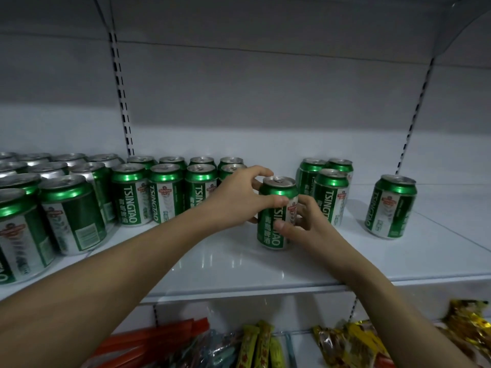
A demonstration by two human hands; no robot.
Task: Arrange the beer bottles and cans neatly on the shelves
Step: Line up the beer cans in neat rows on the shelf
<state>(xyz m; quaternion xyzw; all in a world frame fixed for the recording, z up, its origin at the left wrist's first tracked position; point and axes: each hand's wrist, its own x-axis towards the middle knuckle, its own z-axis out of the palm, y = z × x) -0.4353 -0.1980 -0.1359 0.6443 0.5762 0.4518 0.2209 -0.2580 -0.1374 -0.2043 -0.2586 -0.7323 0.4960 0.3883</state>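
Bright crinkly snack packets lie on the bottom shelf. Above, the left hand and right hand both curl round 1 upright green metal beer can on the shiny white shelf, between green can rows and 3 grouped cans.

"TSINGTAO" runs vertically in white on green beer cans: front-row can, its neighbour, right cluster's front can. Held can shows partial lettering. Smaller print illegible.
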